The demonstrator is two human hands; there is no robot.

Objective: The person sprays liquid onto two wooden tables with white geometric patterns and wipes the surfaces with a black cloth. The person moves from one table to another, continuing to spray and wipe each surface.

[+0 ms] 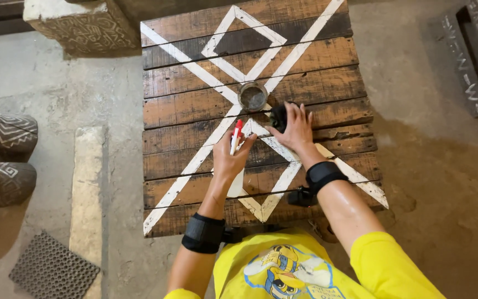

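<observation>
My left hand (229,159) holds a white marker pen with a red cap (236,136), tip up, over a dark wooden slatted panel (333,83) painted with white crossing lines and a diamond. To its right, my right hand (295,128) grips a small dark object (278,117) resting on the panel; what it is I cannot tell. Just beyond both hands stands a small round tin (253,97) with dark contents, at the crossing of the white lines. Both wrists wear black bands.
The panel lies on a concrete floor (427,166). Patterned dark objects (4,155) sit at the left, a stone slab (87,182) and a black rubber mat (53,271) near them. A carved block (81,25) stands at top left, a patterned frame (477,61) at top right.
</observation>
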